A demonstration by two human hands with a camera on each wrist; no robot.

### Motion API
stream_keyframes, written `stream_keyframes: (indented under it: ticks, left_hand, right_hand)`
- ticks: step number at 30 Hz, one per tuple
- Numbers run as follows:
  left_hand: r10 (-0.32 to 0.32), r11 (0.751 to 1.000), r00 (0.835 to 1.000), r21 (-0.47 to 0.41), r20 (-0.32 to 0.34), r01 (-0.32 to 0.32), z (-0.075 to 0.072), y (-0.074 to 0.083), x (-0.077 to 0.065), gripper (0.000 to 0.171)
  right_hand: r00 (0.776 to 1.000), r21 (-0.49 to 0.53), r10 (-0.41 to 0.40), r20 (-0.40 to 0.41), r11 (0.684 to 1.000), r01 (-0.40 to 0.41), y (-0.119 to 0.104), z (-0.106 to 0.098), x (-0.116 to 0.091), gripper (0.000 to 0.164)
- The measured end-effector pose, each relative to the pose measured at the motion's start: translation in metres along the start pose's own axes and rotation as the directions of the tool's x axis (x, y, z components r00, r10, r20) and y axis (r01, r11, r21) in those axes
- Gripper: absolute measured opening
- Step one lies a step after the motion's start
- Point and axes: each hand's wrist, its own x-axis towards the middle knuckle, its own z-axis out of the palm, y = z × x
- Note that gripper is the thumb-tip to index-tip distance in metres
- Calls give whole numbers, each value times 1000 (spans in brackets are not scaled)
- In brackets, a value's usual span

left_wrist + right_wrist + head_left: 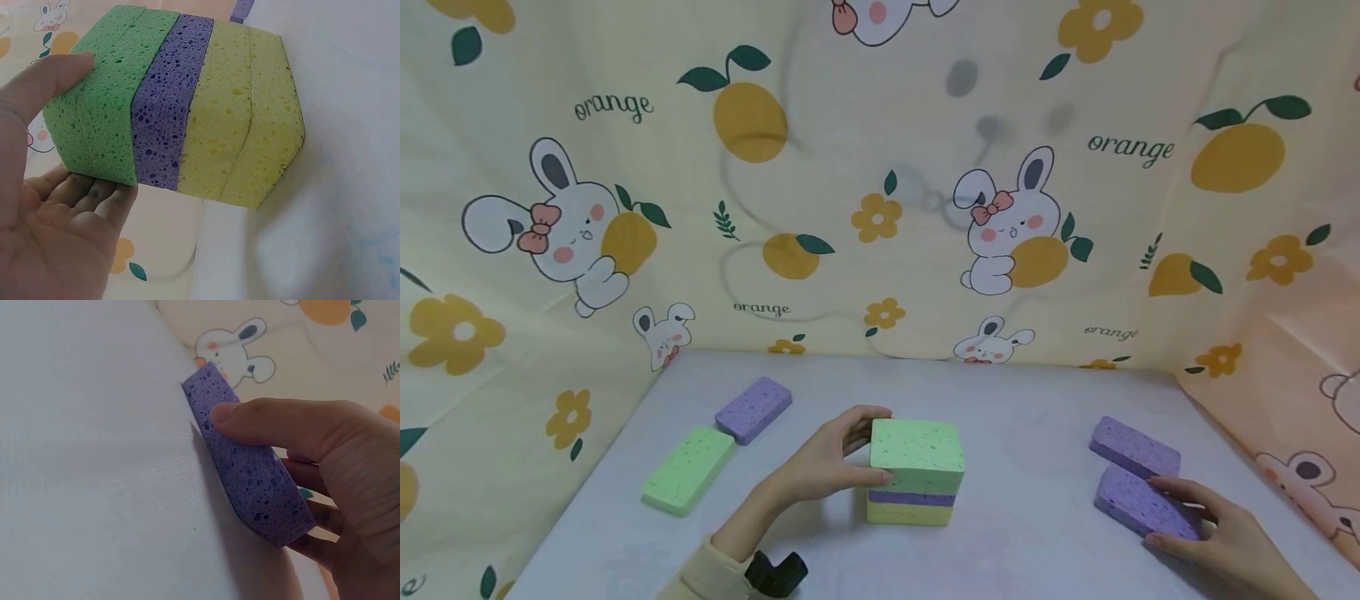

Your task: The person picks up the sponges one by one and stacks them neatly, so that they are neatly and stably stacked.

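A stack of sponges stands mid-table: two green sponges [916, 446] on top, a purple sponge [165, 106] beneath them, two yellow sponges [244, 119] at the bottom. My left hand [827, 458] holds the green layers from the left side, thumb on the near face and fingers behind. On the right, my right hand [1225, 533] grips a purple sponge [250, 469] between thumb and fingers; it lies on or very close to the tabletop. Just behind it lies another purple sponge [1135, 446].
At the left of the white table [1022, 500] lie a loose green sponge [688, 471] and a purple sponge [754, 410], corners close together. A printed cloth [880, 275] with rabbits and oranges rises behind the table and along its sides.
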Motion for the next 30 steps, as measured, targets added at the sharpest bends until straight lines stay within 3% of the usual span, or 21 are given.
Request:
stream_keyframes:
  ticks: [9,18,20,23,25,27,30]
  left_hand:
    - [-4,1000,1000,-5,3,5,0,1,0,73]
    - [13,1000,1000,2,2,-13,1,-2,0,75]
    - [14,1000,1000,8,1,-14,0,-2,0,75]
    - [9,1000,1000,18,0,-9,-1,-1,1,75]
    - [0,1000,1000,23,1,0,-1,-1,1,74]
    - [-2,1000,1000,24,1,2,0,0,1,75]
    - [-11,1000,1000,22,-1,11,1,0,1,75]
  right_hand:
    - [999,36,27,29,999,-28,-3,2,1,83]
    - [1000,40,-17,-7,999,17,-8,6,-1,81]
    - [997,29,-62,-53,998,64,-10,8,-1,77]
    - [973,32,-167,-161,984,174,-13,9,-4,70]
    - [938,23,-249,-241,965,262,-16,12,-6,65]
    - [917,29,-294,-271,949,313,-22,14,-7,66]
    - [916,46,-304,-261,944,326,-35,15,-11,67]
